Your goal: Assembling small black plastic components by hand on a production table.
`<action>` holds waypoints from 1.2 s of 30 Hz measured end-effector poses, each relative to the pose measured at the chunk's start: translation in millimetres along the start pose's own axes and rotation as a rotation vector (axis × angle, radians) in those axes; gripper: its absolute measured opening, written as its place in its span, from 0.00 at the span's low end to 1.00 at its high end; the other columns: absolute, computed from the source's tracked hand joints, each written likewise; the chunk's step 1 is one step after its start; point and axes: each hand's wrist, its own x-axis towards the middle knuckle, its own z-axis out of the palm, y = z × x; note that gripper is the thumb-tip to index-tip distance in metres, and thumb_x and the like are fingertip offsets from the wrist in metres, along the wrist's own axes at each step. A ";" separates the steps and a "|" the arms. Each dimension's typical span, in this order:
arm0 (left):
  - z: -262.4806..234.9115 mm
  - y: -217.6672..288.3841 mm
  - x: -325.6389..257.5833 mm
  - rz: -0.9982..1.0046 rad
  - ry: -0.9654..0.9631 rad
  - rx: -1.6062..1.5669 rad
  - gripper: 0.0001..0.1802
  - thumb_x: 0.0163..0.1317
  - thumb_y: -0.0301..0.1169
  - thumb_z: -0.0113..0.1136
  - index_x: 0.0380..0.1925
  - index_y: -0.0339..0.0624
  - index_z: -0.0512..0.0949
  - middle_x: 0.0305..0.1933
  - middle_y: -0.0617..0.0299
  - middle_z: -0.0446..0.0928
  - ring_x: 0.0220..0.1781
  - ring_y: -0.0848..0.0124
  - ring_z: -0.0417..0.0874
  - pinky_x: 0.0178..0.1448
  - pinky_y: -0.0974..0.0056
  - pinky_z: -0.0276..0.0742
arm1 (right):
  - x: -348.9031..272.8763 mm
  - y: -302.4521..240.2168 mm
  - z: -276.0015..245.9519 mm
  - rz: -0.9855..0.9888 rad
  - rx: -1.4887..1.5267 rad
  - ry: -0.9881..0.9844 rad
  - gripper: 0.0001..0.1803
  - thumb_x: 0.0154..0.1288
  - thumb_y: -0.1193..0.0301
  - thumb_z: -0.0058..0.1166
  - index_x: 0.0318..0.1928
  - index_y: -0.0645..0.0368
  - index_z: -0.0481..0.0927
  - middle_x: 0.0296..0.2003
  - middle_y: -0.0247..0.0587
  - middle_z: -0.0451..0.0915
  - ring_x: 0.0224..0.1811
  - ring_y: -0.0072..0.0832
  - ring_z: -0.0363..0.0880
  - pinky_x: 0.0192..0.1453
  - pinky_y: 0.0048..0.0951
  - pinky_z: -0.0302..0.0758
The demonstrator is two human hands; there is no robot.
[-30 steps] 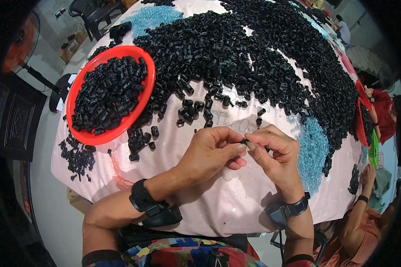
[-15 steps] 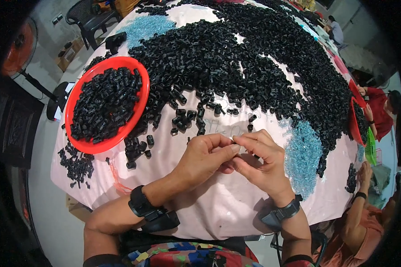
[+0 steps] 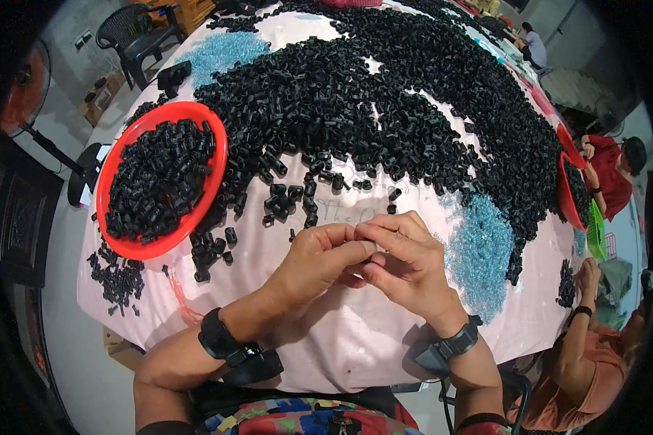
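My left hand and my right hand meet over the near middle of the pink-covered table, fingertips pressed together. Between them only a dark bit of a small black part shows; the fingers cover the rest. Both hands are closed in a pinch. Just beyond them lie several loose short black plastic tubes. To the right of my right hand spreads a pile of small clear bluish pieces.
A red basin full of black tubes stands at the left, with small black pegs and orange string near it. A large heap of black parts covers the far table. Co-workers sit along the right side, one in an orange shirt.
The whole view has shifted slightly, so the table things sit a little lower and further left. My hands stay pinched together, with fingers slightly moved.
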 end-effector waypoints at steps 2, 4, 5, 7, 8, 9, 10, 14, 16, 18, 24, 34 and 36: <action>-1.1 1.7 -1.1 -0.013 -0.023 0.017 0.13 0.74 0.38 0.60 0.50 0.43 0.82 0.44 0.66 0.86 0.42 0.79 0.85 0.48 0.70 0.80 | -0.4 0.3 -0.6 -0.020 -0.018 0.001 0.27 0.47 0.77 0.73 0.53 0.61 0.86 0.47 0.45 0.84 0.45 0.39 0.81 0.49 0.33 0.79; -0.8 2.5 -1.4 -0.029 -0.053 0.032 0.13 0.75 0.39 0.59 0.50 0.43 0.82 0.45 0.66 0.85 0.43 0.80 0.84 0.49 0.70 0.79 | -2.1 3.7 -2.3 -0.066 -0.066 0.048 0.26 0.48 0.77 0.74 0.52 0.61 0.86 0.46 0.44 0.85 0.43 0.38 0.81 0.47 0.33 0.79; 1.1 4.4 -3.4 -0.048 -0.066 -0.052 0.14 0.76 0.39 0.58 0.50 0.42 0.82 0.44 0.66 0.85 0.43 0.80 0.84 0.49 0.70 0.80 | -2.3 4.4 -3.2 -0.062 -0.066 0.046 0.26 0.48 0.77 0.74 0.52 0.61 0.86 0.46 0.44 0.85 0.43 0.38 0.81 0.47 0.33 0.79; 1.6 6.6 -8.2 -0.065 -0.064 -0.134 0.14 0.77 0.38 0.57 0.50 0.41 0.82 0.43 0.66 0.85 0.42 0.80 0.84 0.49 0.71 0.82 | -0.4 3.8 -3.1 -0.077 -0.081 0.058 0.24 0.48 0.77 0.73 0.50 0.62 0.86 0.44 0.44 0.85 0.42 0.38 0.81 0.45 0.32 0.80; 1.5 6.3 -10.1 -0.108 -0.069 -0.128 0.14 0.77 0.38 0.56 0.50 0.40 0.82 0.42 0.66 0.85 0.41 0.79 0.84 0.49 0.71 0.82 | -0.5 3.7 -3.0 -0.078 -0.075 0.056 0.24 0.48 0.77 0.73 0.50 0.62 0.86 0.44 0.44 0.85 0.42 0.38 0.81 0.45 0.32 0.80; 1.4 6.1 -11.4 -0.149 -0.075 -0.122 0.15 0.78 0.39 0.55 0.49 0.39 0.82 0.41 0.67 0.85 0.41 0.79 0.84 0.48 0.71 0.82 | -0.7 3.1 -3.4 -0.064 -0.087 0.042 0.24 0.48 0.77 0.73 0.50 0.62 0.86 0.44 0.44 0.85 0.41 0.38 0.81 0.44 0.32 0.80; 0.4 5.1 -11.0 -0.148 -0.071 -0.124 0.15 0.78 0.39 0.55 0.49 0.39 0.82 0.41 0.67 0.85 0.41 0.79 0.84 0.48 0.71 0.82 | -0.7 2.7 -3.8 -0.050 -0.099 0.027 0.24 0.48 0.77 0.74 0.50 0.62 0.86 0.43 0.44 0.85 0.41 0.37 0.82 0.43 0.31 0.80; -4.3 -5.3 -4.7 -0.069 -0.127 -0.094 0.15 0.78 0.39 0.55 0.47 0.38 0.83 0.40 0.65 0.84 0.40 0.79 0.84 0.48 0.71 0.83 | 0.0 3.6 -4.4 -0.103 -0.130 0.024 0.24 0.49 0.77 0.73 0.50 0.62 0.86 0.43 0.45 0.85 0.40 0.37 0.82 0.41 0.31 0.81; -4.5 -8.0 -4.7 -0.045 -0.133 -0.093 0.15 0.78 0.39 0.55 0.47 0.38 0.84 0.40 0.65 0.84 0.41 0.80 0.84 0.48 0.71 0.83 | 0.5 4.4 -4.1 -0.116 -0.127 0.019 0.23 0.49 0.75 0.74 0.50 0.62 0.86 0.42 0.45 0.85 0.39 0.37 0.82 0.40 0.32 0.80; -4.7 -9.4 -4.8 -0.016 -0.133 -0.076 0.15 0.78 0.39 0.56 0.48 0.38 0.84 0.40 0.64 0.84 0.41 0.79 0.84 0.48 0.71 0.83 | 0.5 5.7 -4.0 -0.125 -0.126 0.012 0.23 0.49 0.75 0.74 0.49 0.62 0.86 0.41 0.45 0.85 0.38 0.37 0.82 0.40 0.32 0.80; -2.9 -17.4 1.4 0.053 -0.143 -0.010 0.18 0.78 0.42 0.55 0.50 0.39 0.84 0.47 0.64 0.86 0.44 0.80 0.84 0.46 0.71 0.82 | 0.7 6.5 -4.0 -0.153 -0.122 -0.004 0.24 0.49 0.74 0.75 0.50 0.62 0.85 0.41 0.44 0.85 0.37 0.37 0.81 0.39 0.32 0.80; -0.7 -3.5 -3.8 -0.063 -0.160 -0.096 0.19 0.78 0.43 0.54 0.52 0.39 0.83 0.48 0.63 0.86 0.46 0.78 0.84 0.52 0.69 0.80 | -2.7 5.3 0.5 -0.016 0.055 0.024 0.28 0.48 0.76 0.74 0.54 0.62 0.86 0.50 0.46 0.84 0.45 0.37 0.79 0.45 0.32 0.79; 1.1 -0.7 -6.1 -0.107 -0.135 -0.127 0.20 0.78 0.43 0.54 0.52 0.39 0.83 0.48 0.64 0.86 0.46 0.77 0.85 0.52 0.68 0.80 | -1.2 5.5 -0.8 -0.014 0.045 -0.004 0.27 0.48 0.76 0.74 0.53 0.62 0.86 0.49 0.45 0.84 0.44 0.37 0.79 0.45 0.32 0.79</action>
